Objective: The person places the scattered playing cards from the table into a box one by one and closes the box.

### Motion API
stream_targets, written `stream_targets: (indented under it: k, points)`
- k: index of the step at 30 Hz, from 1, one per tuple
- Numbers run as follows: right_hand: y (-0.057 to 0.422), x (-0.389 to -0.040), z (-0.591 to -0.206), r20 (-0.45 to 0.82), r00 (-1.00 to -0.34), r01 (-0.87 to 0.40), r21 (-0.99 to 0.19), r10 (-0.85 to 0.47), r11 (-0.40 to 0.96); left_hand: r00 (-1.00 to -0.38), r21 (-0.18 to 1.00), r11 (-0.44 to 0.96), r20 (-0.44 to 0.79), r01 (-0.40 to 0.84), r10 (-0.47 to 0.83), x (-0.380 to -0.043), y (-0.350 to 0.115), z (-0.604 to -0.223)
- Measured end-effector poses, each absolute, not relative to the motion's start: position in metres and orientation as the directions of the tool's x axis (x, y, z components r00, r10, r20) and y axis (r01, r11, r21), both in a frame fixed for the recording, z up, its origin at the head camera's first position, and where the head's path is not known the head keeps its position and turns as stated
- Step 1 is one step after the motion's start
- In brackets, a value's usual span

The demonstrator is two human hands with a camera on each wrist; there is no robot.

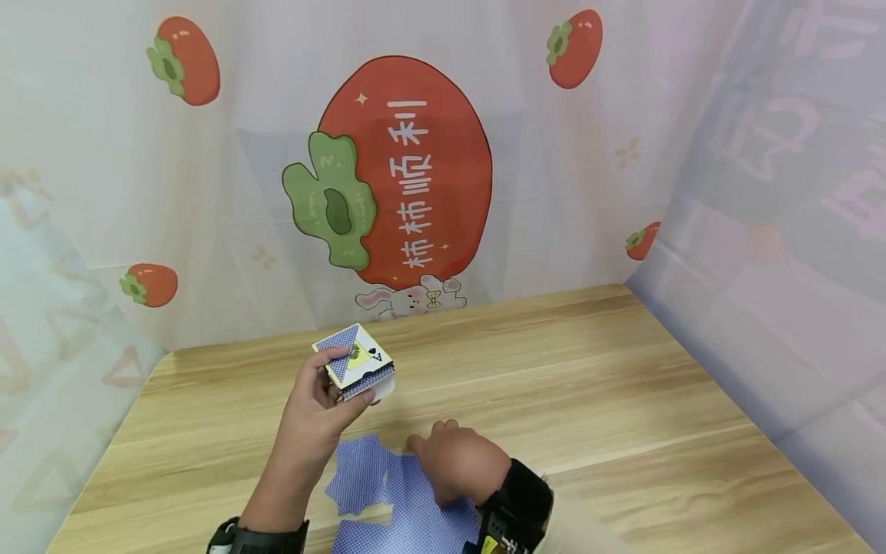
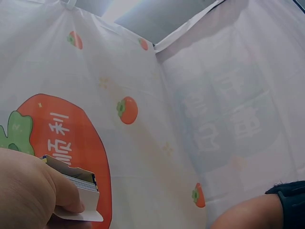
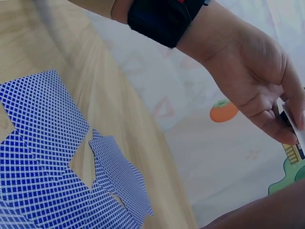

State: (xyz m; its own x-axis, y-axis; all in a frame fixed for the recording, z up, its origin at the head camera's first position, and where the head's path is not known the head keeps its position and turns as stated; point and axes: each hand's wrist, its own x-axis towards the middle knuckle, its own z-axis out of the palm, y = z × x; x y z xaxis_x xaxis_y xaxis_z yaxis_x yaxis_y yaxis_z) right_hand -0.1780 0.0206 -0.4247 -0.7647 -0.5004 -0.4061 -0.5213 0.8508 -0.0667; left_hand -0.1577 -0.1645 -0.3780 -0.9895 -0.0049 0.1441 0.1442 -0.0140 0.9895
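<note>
My left hand grips an opened playing-card box, printed in blue check and yellow with an ace of spades. A white flap hangs loose near the thumb, and the edges of a stack of cards show inside the box's mouth. Blue-checked playing cards lie face down on the table, fanned and overlapping. My right hand is low over the right part of these cards, its fingers bent loosely toward the left; its palm side is hidden, and no card shows sticking out of it.
The wooden table ends at a white cloth backdrop printed with red persimmons. Another cloth hangs along the right side. Black straps circle both wrists.
</note>
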Motion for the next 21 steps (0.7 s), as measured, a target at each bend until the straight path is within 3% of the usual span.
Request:
stream_targets:
  k: [7,13,21]
  points:
    - [0.022,-0.174,-0.417,-0.423,-0.726,-0.584,-0.037,-0.542,0.811,-0.988,0.988,-0.010,0.152,0.152,-0.013,-0.158,-0.166,-0.378]
    - [0.013,-0.164,-0.425,-0.342,-0.742,-0.628,0.054,-0.576,0.776,-0.987,0.987,-0.015,0.163,0.163,-0.014,-0.158,-0.167,-0.377]
    - [0.024,-0.185,-0.432,-0.277,-0.759,-0.566,-0.165,-0.589,0.808,-0.988,0.988,-0.011,0.155,0.155,-0.010,-0.156,-0.166,-0.375]
